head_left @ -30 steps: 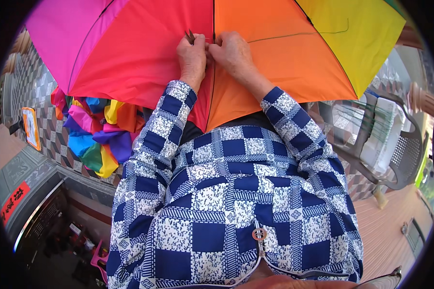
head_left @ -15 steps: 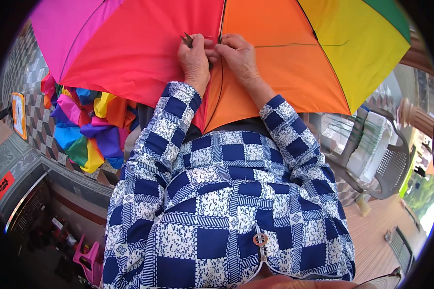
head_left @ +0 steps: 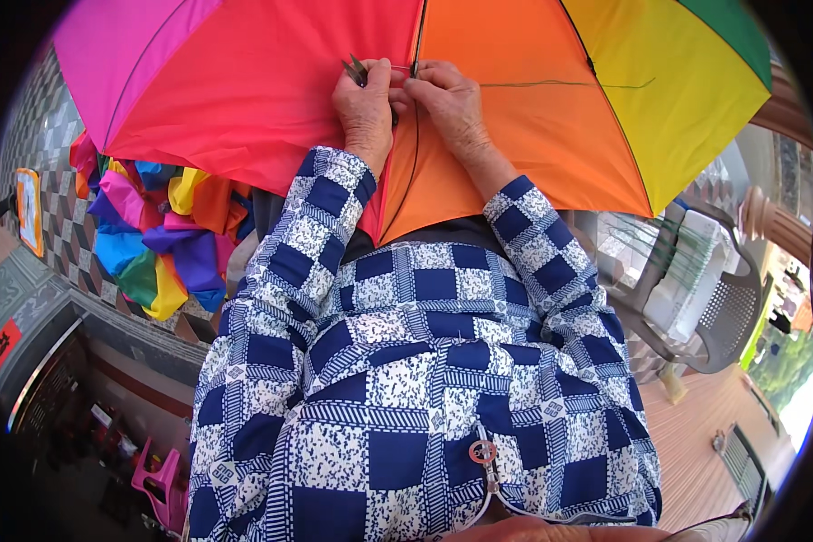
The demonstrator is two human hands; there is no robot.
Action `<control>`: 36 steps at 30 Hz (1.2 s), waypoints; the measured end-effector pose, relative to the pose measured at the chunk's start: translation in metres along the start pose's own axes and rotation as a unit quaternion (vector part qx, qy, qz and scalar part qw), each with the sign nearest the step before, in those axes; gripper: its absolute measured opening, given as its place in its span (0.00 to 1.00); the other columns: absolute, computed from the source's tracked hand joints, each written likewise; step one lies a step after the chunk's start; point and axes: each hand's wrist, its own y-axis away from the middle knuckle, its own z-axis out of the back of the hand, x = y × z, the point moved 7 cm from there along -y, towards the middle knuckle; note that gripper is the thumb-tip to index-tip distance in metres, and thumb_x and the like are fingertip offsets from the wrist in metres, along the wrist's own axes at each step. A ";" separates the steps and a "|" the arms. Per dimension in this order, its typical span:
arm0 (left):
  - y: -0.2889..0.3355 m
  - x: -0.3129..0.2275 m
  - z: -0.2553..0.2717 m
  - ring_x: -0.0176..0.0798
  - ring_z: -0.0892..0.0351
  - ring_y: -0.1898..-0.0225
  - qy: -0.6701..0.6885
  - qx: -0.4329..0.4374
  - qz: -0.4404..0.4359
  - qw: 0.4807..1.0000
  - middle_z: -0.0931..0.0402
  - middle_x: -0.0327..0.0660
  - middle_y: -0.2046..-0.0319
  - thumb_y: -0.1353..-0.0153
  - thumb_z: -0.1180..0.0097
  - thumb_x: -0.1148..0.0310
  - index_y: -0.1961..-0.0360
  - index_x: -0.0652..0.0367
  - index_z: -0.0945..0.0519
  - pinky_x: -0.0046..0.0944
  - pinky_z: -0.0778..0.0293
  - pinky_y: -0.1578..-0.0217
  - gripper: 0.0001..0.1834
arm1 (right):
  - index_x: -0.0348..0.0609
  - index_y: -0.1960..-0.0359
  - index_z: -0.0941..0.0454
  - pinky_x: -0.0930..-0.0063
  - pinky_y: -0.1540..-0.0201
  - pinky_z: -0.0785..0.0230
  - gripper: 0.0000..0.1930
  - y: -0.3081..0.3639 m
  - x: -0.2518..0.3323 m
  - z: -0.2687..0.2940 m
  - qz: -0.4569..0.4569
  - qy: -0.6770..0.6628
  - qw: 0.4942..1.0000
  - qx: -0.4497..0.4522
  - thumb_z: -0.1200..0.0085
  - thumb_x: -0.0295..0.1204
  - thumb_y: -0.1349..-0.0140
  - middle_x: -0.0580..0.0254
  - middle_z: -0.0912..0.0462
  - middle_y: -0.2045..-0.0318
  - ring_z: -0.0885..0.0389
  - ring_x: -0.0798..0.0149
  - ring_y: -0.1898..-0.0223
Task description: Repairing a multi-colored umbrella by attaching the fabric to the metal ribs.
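A rainbow umbrella is spread across my lap, its red and orange panels meeting between my hands. My left hand is closed around small thread snips, their blades poking out past the thumb. From its fingertips a thin needle points toward the dark rib on the red-orange seam. My right hand, also closed, pinches at that rib from the orange side. Dark green thread trails right from it over the orange and yellow panels. The exact grip of the right fingertips is partly hidden.
A heap of colourful folded fabric lies at my left on the tiled floor. To the right stands a grey plastic chair with a white block bearing green threads. A pink stool is at the lower left.
The needle now shows more plainly beside the rib, and the snips have turned slightly in my left hand. Both hands stay at the seam. The whole view has shifted a little.
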 end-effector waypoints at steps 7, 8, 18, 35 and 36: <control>0.000 0.002 -0.001 0.29 0.30 0.86 -0.012 -0.013 -0.013 1.000 0.26 0.38 0.80 0.41 0.48 0.69 0.69 0.63 0.28 0.27 0.35 0.86 0.07 | 0.33 0.74 0.21 0.77 0.60 0.31 0.08 0.002 0.002 -0.001 -0.001 0.001 1.000 -0.009 0.42 0.27 0.53 0.57 0.22 0.61 0.24 0.66 0.61; 0.000 0.002 -0.001 0.29 0.30 0.86 -0.019 -0.019 -0.019 0.999 0.26 0.38 0.80 0.41 0.48 0.70 0.69 0.63 0.28 0.27 0.35 0.86 0.07 | 0.33 0.73 0.20 0.78 0.58 0.32 0.08 0.002 0.002 -0.001 -0.006 0.006 1.000 -0.003 0.42 0.27 0.52 0.58 0.23 0.61 0.24 0.67 0.60; -0.004 0.000 0.001 0.27 0.32 0.87 -0.131 -0.027 -0.080 0.988 0.28 0.35 0.82 0.43 0.45 0.70 0.72 0.61 0.26 0.27 0.37 0.87 0.06 | 0.33 0.74 0.22 0.74 0.62 0.29 0.08 0.003 0.005 -0.001 0.035 0.054 0.998 -0.026 0.42 0.28 0.52 0.56 0.21 0.67 0.22 0.63 0.65; 0.000 -0.004 -0.009 0.32 0.27 0.85 -0.104 0.015 0.059 0.993 0.29 0.39 0.79 0.41 0.47 0.70 0.66 0.64 0.28 0.27 0.35 0.88 0.08 | 0.43 0.71 0.21 0.69 0.68 0.28 0.05 -0.037 0.035 0.053 0.125 0.411 0.902 0.031 0.48 0.29 0.46 0.57 0.20 0.76 0.21 0.57 0.75; 0.000 -0.007 -0.006 0.32 0.26 0.85 -0.121 0.009 0.058 0.991 0.29 0.40 0.79 0.41 0.47 0.70 0.65 0.65 0.28 0.27 0.35 0.87 0.08 | 0.40 0.68 0.22 0.71 0.68 0.28 0.06 -0.044 0.028 0.078 -0.053 0.259 0.964 0.029 0.49 0.29 0.43 0.57 0.20 0.72 0.22 0.60 0.73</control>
